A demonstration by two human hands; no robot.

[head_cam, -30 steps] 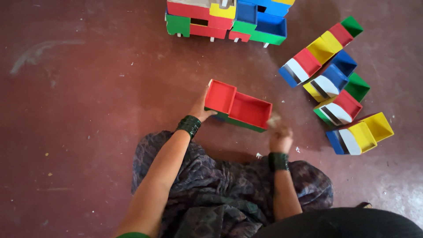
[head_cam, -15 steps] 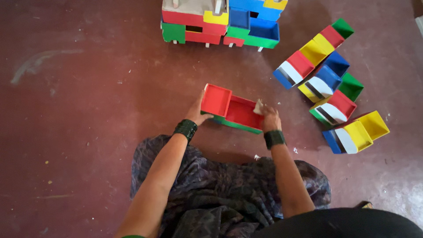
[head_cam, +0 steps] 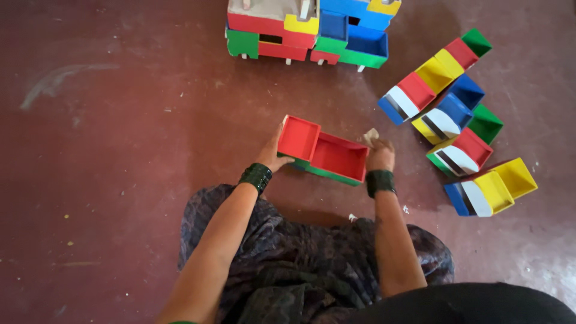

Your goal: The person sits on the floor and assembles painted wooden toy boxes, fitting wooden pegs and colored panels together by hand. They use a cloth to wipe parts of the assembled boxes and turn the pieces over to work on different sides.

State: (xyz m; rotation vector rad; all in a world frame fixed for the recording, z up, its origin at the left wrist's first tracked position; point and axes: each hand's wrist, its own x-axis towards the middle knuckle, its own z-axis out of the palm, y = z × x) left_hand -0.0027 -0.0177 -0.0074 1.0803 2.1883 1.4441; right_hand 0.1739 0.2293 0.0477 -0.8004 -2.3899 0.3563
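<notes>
Looking down from the head view, the red two-compartment wooden toy box point(head_cam: 324, 153) sits on the maroon floor point(head_cam: 120, 150) right by the knees. Seems rigid and light, easiest gripped by its end walls. Left hand point(head_cam: 271, 157) has fingers clamped on the left end; right hand point(head_cam: 380, 157) has fingers pinched together on a pale scrap point(head_cam: 371, 136) against the right end.

Single head view, steep downward, close over lap, hands and floor point(head_cam: 120, 150).
</notes>
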